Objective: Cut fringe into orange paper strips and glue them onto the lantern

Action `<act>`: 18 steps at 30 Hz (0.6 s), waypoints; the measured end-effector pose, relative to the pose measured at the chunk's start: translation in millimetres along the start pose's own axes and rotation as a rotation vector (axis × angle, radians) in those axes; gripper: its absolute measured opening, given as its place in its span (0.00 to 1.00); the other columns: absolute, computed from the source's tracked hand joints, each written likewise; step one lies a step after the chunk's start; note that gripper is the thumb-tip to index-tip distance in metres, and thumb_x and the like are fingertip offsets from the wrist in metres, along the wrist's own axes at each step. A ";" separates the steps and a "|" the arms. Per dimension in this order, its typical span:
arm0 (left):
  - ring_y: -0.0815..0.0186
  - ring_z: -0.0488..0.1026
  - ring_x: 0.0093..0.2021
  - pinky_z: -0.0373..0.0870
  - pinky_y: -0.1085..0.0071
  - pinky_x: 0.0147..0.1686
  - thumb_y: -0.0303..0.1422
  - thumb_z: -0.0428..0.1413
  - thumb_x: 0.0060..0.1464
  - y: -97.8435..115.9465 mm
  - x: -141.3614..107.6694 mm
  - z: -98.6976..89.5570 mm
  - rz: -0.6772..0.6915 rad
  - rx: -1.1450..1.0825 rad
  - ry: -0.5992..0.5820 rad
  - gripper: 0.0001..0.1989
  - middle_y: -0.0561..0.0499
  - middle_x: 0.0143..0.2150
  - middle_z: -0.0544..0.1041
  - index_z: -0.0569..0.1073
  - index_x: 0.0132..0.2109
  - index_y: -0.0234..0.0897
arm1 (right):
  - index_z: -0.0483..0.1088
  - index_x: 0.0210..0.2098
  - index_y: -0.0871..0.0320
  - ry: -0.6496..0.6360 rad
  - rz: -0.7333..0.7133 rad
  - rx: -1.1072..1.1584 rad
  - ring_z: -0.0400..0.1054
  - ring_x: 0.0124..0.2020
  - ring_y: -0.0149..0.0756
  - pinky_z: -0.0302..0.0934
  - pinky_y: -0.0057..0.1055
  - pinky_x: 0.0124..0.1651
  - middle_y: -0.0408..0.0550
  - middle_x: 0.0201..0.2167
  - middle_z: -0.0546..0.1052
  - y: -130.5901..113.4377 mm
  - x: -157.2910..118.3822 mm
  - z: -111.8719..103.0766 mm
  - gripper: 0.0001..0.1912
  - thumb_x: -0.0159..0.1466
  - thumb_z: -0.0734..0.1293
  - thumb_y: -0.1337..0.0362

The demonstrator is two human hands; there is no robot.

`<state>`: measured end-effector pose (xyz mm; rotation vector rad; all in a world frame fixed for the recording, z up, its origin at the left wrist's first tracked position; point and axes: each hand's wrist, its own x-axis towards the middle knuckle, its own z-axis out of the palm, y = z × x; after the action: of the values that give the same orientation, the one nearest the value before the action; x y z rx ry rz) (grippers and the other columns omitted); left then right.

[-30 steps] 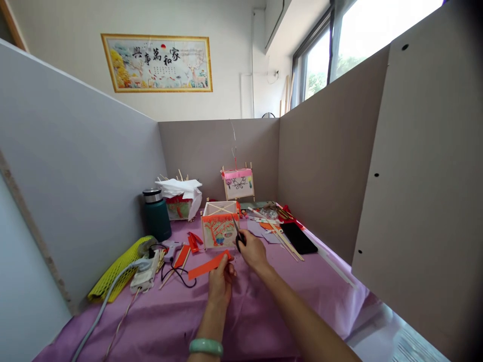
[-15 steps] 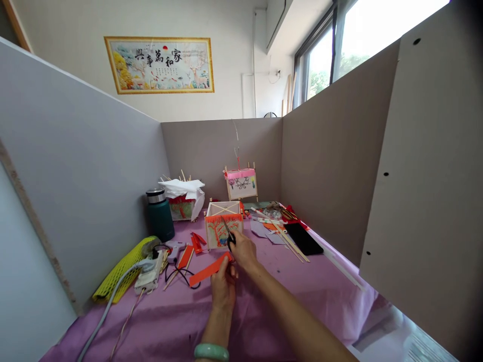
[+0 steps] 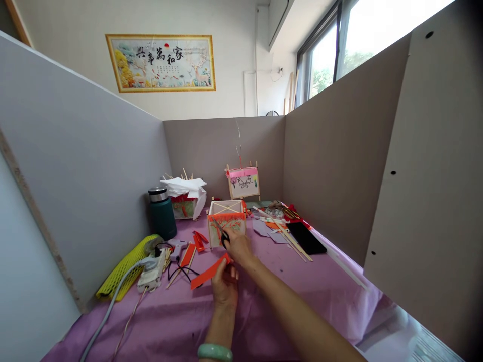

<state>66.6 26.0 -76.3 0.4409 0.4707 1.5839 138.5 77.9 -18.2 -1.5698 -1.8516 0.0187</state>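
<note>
Orange paper strip [image 3: 207, 275] juts leftward from the pinching left fingers [image 3: 220, 271].

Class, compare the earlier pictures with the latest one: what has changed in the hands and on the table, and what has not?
The right hand has carried the scissors leftward across the front of the painted box. The outer end of the orange strip has dipped a little. Nothing was taken hold of or let go: the left hand still holds the strip. The box, bottle and black phone-like slab stayed put.
</note>
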 end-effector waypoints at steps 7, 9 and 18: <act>0.77 0.59 0.16 0.55 0.75 0.17 0.33 0.65 0.35 2.1 -1.8 2.3 -0.026 -0.017 -0.012 0.09 0.53 0.24 0.74 0.76 0.26 0.34 | 0.69 0.54 0.50 -0.011 -0.100 0.074 0.69 0.46 0.38 0.58 0.30 0.48 0.46 0.47 0.76 5.6 1.6 6.0 0.21 0.61 0.63 0.67; 0.77 0.59 0.16 0.54 0.76 0.17 0.33 0.66 0.34 2.9 -2.6 3.6 -0.032 -0.022 -0.016 0.10 0.53 0.23 0.74 0.75 0.26 0.34 | 0.68 0.56 0.50 0.006 -0.112 0.105 0.69 0.47 0.37 0.58 0.28 0.49 0.46 0.48 0.76 6.6 2.1 7.9 0.22 0.62 0.63 0.67; 0.77 0.59 0.16 0.55 0.76 0.16 0.33 0.66 0.33 4.2 -6.1 6.7 -0.027 -0.024 -0.027 0.10 0.53 0.23 0.73 0.75 0.25 0.33 | 0.73 0.49 0.51 0.058 0.030 0.248 0.73 0.39 0.34 0.60 0.25 0.39 0.43 0.38 0.80 5.6 4.0 3.0 0.17 0.60 0.66 0.63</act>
<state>67.2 19.9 -68.4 0.4348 0.4349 1.5540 141.7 84.1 -20.9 -1.4109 -1.7085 0.2068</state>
